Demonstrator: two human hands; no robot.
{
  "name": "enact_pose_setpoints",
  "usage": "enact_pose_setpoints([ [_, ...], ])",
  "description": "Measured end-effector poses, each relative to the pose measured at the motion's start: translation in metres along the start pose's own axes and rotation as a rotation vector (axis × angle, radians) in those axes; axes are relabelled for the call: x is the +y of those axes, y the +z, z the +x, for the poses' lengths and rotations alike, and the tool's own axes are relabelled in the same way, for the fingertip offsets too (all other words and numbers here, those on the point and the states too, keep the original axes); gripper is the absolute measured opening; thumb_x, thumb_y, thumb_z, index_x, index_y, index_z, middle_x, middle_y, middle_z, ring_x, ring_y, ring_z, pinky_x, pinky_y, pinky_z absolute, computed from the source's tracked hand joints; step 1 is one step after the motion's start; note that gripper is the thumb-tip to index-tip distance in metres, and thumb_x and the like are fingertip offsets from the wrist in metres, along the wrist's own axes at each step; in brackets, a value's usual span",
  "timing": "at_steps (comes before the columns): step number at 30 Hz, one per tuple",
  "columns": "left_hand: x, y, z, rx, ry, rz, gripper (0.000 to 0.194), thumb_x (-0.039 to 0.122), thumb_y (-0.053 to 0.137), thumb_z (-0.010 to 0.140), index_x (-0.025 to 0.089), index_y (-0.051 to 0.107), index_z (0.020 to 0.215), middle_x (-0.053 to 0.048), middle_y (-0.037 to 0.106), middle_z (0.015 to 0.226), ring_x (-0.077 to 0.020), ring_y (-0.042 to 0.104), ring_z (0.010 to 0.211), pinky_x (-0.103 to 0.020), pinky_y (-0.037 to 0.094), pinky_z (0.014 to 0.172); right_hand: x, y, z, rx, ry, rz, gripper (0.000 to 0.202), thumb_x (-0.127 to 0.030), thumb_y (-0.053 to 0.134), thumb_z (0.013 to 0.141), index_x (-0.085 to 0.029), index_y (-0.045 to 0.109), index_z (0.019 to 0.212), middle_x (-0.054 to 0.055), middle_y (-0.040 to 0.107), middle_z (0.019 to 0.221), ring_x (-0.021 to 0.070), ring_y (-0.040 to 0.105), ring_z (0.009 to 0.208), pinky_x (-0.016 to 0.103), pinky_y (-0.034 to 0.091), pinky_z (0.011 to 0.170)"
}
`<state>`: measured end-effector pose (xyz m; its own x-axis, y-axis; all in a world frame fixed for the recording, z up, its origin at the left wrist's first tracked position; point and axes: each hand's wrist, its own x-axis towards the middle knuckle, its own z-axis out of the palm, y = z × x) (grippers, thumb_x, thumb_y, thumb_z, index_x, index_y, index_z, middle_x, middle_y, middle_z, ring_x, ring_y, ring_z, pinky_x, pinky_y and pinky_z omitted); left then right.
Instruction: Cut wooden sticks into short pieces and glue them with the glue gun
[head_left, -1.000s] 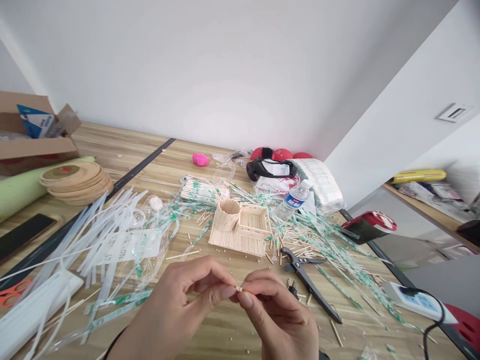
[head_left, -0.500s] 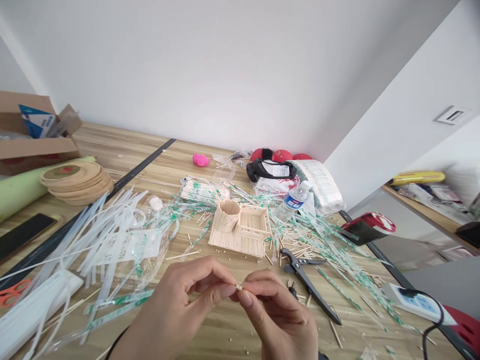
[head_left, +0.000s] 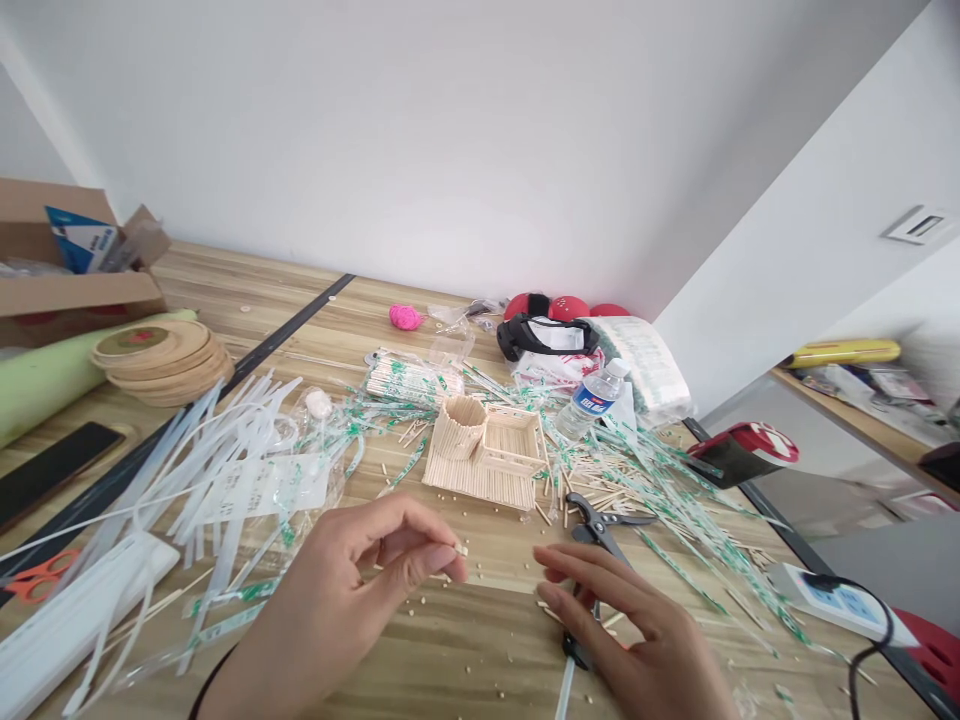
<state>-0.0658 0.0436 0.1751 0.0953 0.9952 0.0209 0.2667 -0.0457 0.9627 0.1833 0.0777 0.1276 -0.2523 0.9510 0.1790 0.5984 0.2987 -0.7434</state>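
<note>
While left hand [head_left: 360,590] pinches a tiny pale piece [head_left: 462,549], right hand [head_left: 637,625] half open, empty, littered wooden table [head_left: 420,665], white wall [head_left: 390,140]

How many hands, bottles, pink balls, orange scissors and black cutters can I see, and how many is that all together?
Hands: 2 (left hand, right hand)
Bottle: 1
Pink ball: 1
Orange scissors: 1
Black cutters: 1
Total: 6
</note>
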Motion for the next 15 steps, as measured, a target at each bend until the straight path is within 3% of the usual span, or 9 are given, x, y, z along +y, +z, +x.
enact_pose_setpoints([
  [2, -0.002, -0.006, -0.003, 0.028, 0.011, 0.003, 0.016, 0.035, 0.056, 0.090, 0.026, 0.067, 0.082, 0.002, 0.075, 0.080, -0.0167, 0.069, 0.077, -0.027, 0.050, 0.069, 0.036, -0.009, -0.012, -0.064, 0.198, -0.282, 0.032, -0.047, 0.062, 0.077, -0.028, 0.076, 0.099, 0.008, 0.074, 0.107, 0.0276, 0.072, 0.079, 0.037, 0.058, 0.072],
  [5, -0.002, -0.015, -0.005, 0.063, 0.012, -0.005, 0.013, 0.033, 0.058, 0.089, 0.026, 0.067, 0.081, 0.003, 0.075, 0.078, -0.0162, 0.069, 0.076, -0.027, 0.050, 0.070, 0.095, -0.005, -0.039, -0.074, 0.410, -0.609, 0.047, -0.040, 0.058, 0.072, -0.013, 0.071, 0.109, 0.019, 0.068, 0.118, 0.0364, 0.064, 0.105, 0.042, 0.052, 0.088],
  [6, -0.002, -0.017, -0.006, 0.065, 0.008, -0.003, 0.013, 0.032, 0.059, 0.088, 0.026, 0.067, 0.080, 0.003, 0.076, 0.077, -0.0161, 0.070, 0.075, -0.026, 0.050, 0.070, 0.113, 0.000, -0.048, -0.133, 0.436, -0.659, 0.051, -0.037, 0.058, 0.070, -0.010, 0.069, 0.111, 0.021, 0.067, 0.118, 0.0374, 0.065, 0.104, 0.043, 0.052, 0.087],
  [8, -0.001, -0.019, -0.006, 0.050, 0.001, -0.002, 0.013, 0.032, 0.059, 0.088, 0.026, 0.067, 0.079, 0.003, 0.076, 0.076, -0.0159, 0.070, 0.075, -0.025, 0.051, 0.069, 0.142, 0.013, -0.061, -0.119, 0.398, -0.671, 0.052, -0.029, 0.049, 0.071, -0.008, 0.064, 0.116, 0.020, 0.067, 0.116, 0.0327, 0.065, 0.104, 0.039, 0.050, 0.090],
  [11, -0.001, -0.019, -0.005, -0.016, -0.001, -0.011, 0.014, 0.031, 0.058, 0.089, 0.026, 0.067, 0.079, 0.003, 0.076, 0.076, -0.0156, 0.071, 0.075, -0.024, 0.052, 0.069, 0.160, 0.029, -0.066, -0.052, 0.362, -0.623, 0.049, -0.022, 0.041, 0.071, -0.007, 0.064, 0.112, 0.020, 0.066, 0.113, 0.0300, 0.065, 0.103, 0.037, 0.048, 0.091],
  [15, -0.003, -0.019, -0.005, -0.083, -0.023, 0.026, 0.015, 0.031, 0.059, 0.088, 0.025, 0.069, 0.079, 0.002, 0.076, 0.077, -0.0161, 0.071, 0.075, -0.024, 0.052, 0.068, 0.147, 0.023, -0.053, -0.006, 0.367, -0.559, 0.040, -0.027, 0.046, 0.071, -0.015, 0.067, 0.102, 0.017, 0.069, 0.105, 0.0303, 0.067, 0.095, 0.035, 0.051, 0.082],
])
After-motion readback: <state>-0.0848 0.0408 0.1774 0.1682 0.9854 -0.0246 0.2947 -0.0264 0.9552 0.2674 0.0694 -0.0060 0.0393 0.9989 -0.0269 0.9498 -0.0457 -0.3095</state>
